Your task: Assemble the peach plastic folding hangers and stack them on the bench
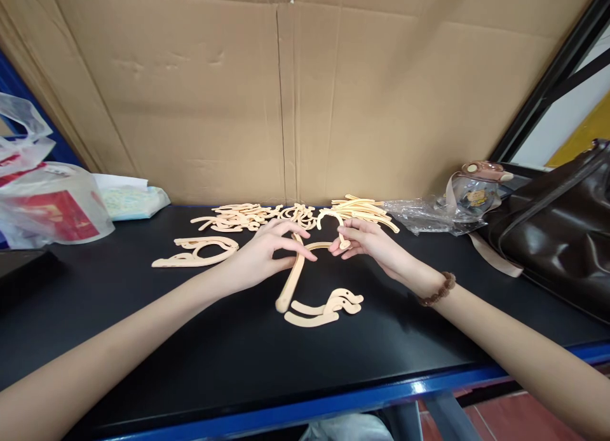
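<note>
My left hand (267, 250) is closed, its fingertips around a long cream hanger arm (291, 279) that slants down toward me. A curved cream strip (318, 244) spans the space between my hands; whether it is joined to the arm is hidden. My right hand (369, 241) pinches a cream hanger hook (337, 216), its round end at the fingertips. On the table just below lie a few loose S-shaped hanger pieces (324, 311), overlapping one another. A folded cream hanger (197, 251) lies flat beside my left hand.
Behind my hands are piles of arm pieces (233, 216), small hooks (298, 215) and long strips (357, 207). Clear plastic wrap (414, 215), a bottle (474, 190) and a dark bag (553, 231) stand right; a plastic bag (57, 203) sits left. Cardboard (190, 98) walls the back.
</note>
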### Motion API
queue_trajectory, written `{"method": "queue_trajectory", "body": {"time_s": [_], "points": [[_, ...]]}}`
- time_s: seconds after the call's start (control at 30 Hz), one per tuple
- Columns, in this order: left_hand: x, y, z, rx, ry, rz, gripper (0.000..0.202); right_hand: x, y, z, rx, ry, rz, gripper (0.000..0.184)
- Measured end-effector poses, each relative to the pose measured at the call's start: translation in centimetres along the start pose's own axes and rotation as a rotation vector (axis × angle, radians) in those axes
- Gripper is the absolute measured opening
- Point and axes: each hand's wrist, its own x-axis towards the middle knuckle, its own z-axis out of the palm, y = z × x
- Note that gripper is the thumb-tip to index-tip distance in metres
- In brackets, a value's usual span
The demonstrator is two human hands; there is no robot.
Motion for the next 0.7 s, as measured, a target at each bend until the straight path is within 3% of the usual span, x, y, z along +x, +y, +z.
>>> {"method": "queue_trajectory", "body": {"time_s": [0.13,0.33,0.43,0.6,0.7], "points": [[0.1,-0.6,0.3,-0.011,0.033,0.051,0.021,0.0,-0.1,0.1,-0.033,-0.016,-0.043,0.019],[-0.1,-0.4,-0.4,-0.032,-0.055,-0.159,0.025,-0.4,-0.8,0.2,-0.066,-0.125,-0.014,0.019],[-0.1,0.0,-1.1,-0.045,-0.032,-0.175,0.028,-0.7,-1.1,0.3,-0.094,-0.161,-0.024,0.018],[-0.3,0.6,-2.2,-0.223,-0.118,-0.024,0.035,-0.2,-0.8,0.1,-0.068,-0.031,-0.013,0.02],[-0.4,1.0,-2.5,-0.282,-0.205,-0.049,0.037,0.1,-0.6,-0.2,-0.007,0.021,0.003,0.017]]}}
